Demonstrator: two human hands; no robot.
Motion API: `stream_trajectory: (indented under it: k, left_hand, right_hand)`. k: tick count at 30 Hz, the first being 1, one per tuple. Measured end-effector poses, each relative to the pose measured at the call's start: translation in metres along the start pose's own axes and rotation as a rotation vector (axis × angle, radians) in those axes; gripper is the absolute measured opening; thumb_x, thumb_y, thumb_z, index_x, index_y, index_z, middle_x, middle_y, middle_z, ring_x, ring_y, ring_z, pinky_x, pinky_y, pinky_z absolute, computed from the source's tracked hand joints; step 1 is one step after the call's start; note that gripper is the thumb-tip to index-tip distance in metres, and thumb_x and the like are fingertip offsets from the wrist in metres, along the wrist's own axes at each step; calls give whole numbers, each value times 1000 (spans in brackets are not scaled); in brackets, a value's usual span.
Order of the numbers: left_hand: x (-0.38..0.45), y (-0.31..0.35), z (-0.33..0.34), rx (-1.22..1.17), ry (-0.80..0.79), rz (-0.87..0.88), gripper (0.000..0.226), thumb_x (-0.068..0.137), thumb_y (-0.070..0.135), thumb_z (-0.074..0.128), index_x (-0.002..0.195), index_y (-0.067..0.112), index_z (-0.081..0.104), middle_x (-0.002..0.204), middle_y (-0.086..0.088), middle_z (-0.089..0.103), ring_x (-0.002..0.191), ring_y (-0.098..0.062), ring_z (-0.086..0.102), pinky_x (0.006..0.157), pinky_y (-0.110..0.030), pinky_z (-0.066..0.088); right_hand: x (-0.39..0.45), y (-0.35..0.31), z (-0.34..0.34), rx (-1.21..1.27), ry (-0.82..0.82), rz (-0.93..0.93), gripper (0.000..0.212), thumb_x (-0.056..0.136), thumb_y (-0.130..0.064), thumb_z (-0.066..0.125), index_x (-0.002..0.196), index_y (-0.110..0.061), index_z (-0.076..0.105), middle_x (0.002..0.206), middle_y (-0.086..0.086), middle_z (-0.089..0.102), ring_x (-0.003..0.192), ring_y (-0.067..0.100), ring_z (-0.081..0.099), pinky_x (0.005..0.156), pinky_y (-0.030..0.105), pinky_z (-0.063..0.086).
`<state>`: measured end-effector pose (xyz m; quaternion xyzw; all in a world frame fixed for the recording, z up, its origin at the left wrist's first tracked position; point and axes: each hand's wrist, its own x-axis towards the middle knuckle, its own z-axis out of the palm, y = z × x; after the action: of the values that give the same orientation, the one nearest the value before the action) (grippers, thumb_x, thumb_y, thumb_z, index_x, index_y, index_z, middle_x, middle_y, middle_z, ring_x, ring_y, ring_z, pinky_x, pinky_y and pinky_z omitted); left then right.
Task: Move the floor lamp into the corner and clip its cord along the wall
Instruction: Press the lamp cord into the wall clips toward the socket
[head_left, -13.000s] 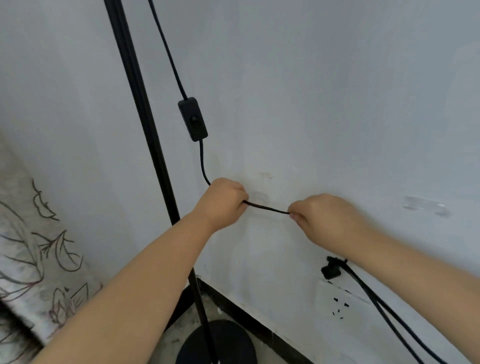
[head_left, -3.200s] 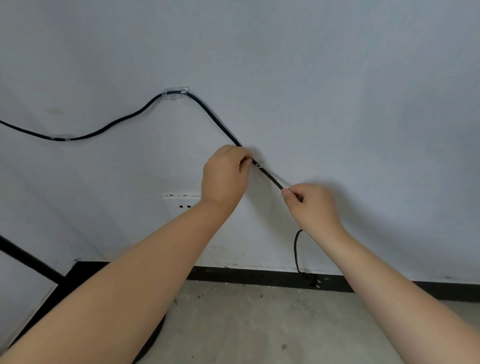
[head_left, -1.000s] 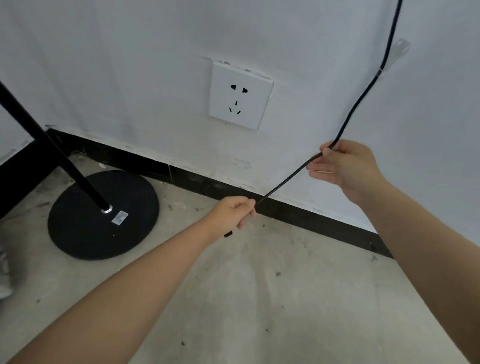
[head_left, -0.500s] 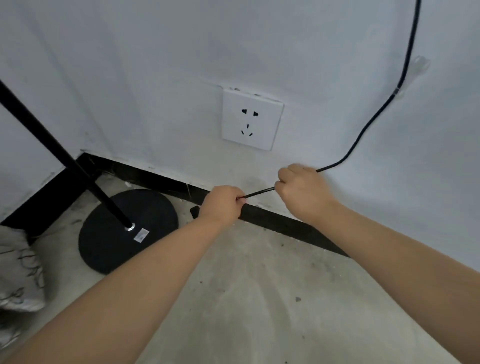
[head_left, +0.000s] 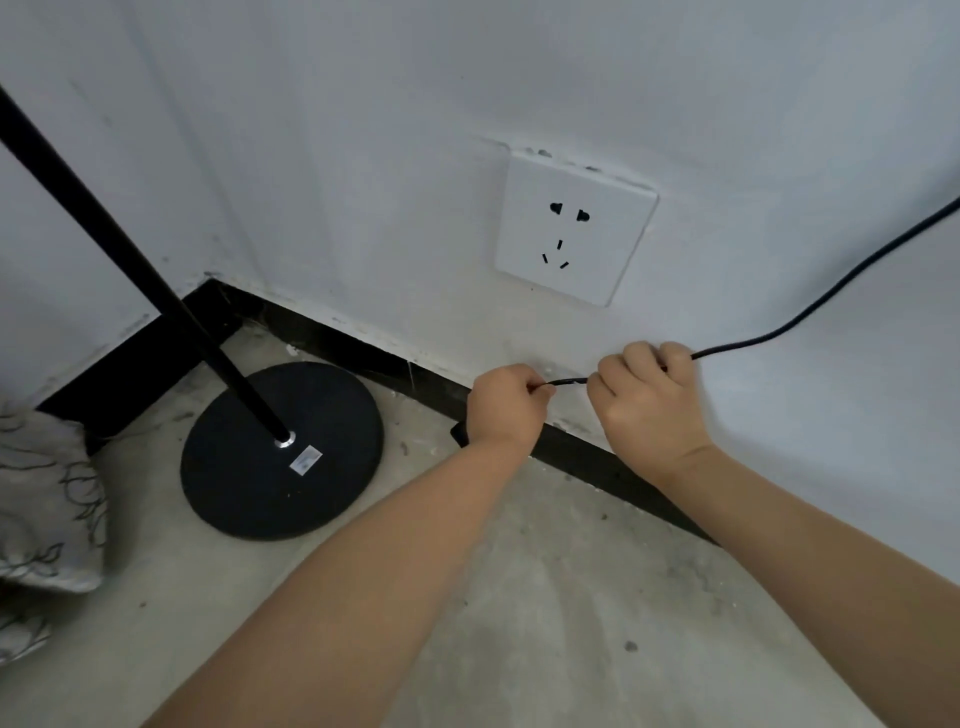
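Observation:
The floor lamp stands in the corner: its round black base rests on the concrete floor and its black pole leans up to the left edge. The black cord comes down along the white wall from the right edge. My right hand is closed on the cord low on the wall. My left hand pinches the same cord a short way to the left, with a short taut piece between the hands. A black bit, apparently the plug, shows under my left wrist.
A white wall socket sits above my hands, with nothing plugged in. A black skirting board runs along the foot of both walls. A patterned grey fabric lies on the floor at the left edge.
Both hands have dropped lower and come closer together near the skirting below the socket. The view has tilted down and moved in, so the clip on the right wall is out of frame.

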<state>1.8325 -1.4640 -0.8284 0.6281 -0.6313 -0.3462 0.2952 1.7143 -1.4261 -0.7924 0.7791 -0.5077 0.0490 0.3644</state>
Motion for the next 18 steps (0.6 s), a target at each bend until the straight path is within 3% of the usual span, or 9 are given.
stream_trajectory:
  k: [2, 4, 8, 10, 12, 15, 18]
  left_hand:
    - [0, -2, 3, -23, 18, -17, 17, 85, 17, 60, 87, 3, 70, 89, -18, 72, 84, -29, 63, 67, -23, 40]
    - [1, -3, 5, -54, 19, -28, 16, 85, 17, 61, 87, 4, 70, 89, -18, 72, 81, -29, 62, 68, -24, 41]
    - [3, -5, 3, -33, -48, -17, 16, 87, 18, 58, 87, 6, 70, 85, -17, 71, 68, -20, 51, 63, -23, 36]
    - [5, -7, 0, 6, -109, -9, 17, 88, 18, 56, 89, 9, 70, 87, -19, 70, 72, -27, 54, 66, -26, 41]
    - [8, -12, -4, 67, -174, -8, 19, 90, 17, 52, 89, 9, 69, 86, -22, 68, 86, -37, 59, 78, -34, 46]
    - [10, -16, -13, 152, -220, 16, 22, 91, 15, 50, 82, 4, 67, 82, -28, 62, 89, -40, 59, 67, -31, 37]
    - [15, -12, -21, 254, -228, 74, 22, 91, 15, 49, 87, 3, 67, 91, -24, 66, 88, -38, 59, 72, -36, 46]
  right_hand:
    - [-1, -1, 4, -21, 39, 15, 27, 63, 7, 46, 46, -10, 58, 46, 3, 56, 68, 23, 34, 65, 31, 25]
    - [-3, -1, 7, -40, 73, 15, 26, 64, 7, 46, 47, -9, 58, 47, 3, 56, 69, 23, 34, 65, 31, 26]
    - [-2, -1, 5, -32, 36, -23, 28, 62, 8, 45, 45, -10, 59, 45, 2, 56, 53, 22, 57, 64, 30, 25]
    - [0, -1, 3, -30, 27, -24, 33, 64, 10, 42, 44, -10, 59, 44, 1, 56, 47, 21, 58, 64, 30, 26]
    - [0, -1, 1, -23, 24, -20, 35, 64, 11, 40, 43, -10, 59, 43, 1, 55, 47, 20, 59, 64, 29, 26]
    - [1, -1, -1, -12, 15, -12, 37, 63, 11, 36, 41, -10, 57, 43, 1, 55, 48, 20, 59, 64, 29, 25]
    - [3, -1, -3, -6, -1, 4, 49, 66, 15, 22, 38, -11, 53, 41, 1, 53, 47, 20, 58, 63, 29, 24]
